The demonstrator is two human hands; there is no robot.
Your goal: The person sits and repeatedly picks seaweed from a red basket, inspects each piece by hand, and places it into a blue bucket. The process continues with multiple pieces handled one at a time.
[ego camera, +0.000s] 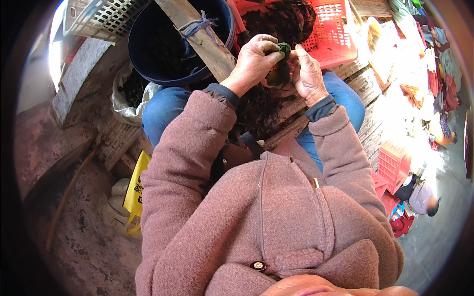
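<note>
Between my two hands hangs a dark green, wet-looking strip, perhaps seaweed (279,72). My left hand (257,57) grips its upper part between thumb and fingers. My right hand (307,72) pinches the strip's right edge with thumb and forefinger. Just beyond the hands stands a red plastic crate (335,40) holding a heap of dark brown, leafy strips (281,22). To the left, a dark blue tub (164,79) holds more dark material. A wooden board (207,44) with a blue cloth tie (196,27) crosses over the tub.
An open white sack (127,113) stands by the left knee, below a pale perforated crate (107,18). A yellow bag (135,185) lies at the left. Red crates (394,164) stand at the right. Several people are farther right, one in a grey top (420,199).
</note>
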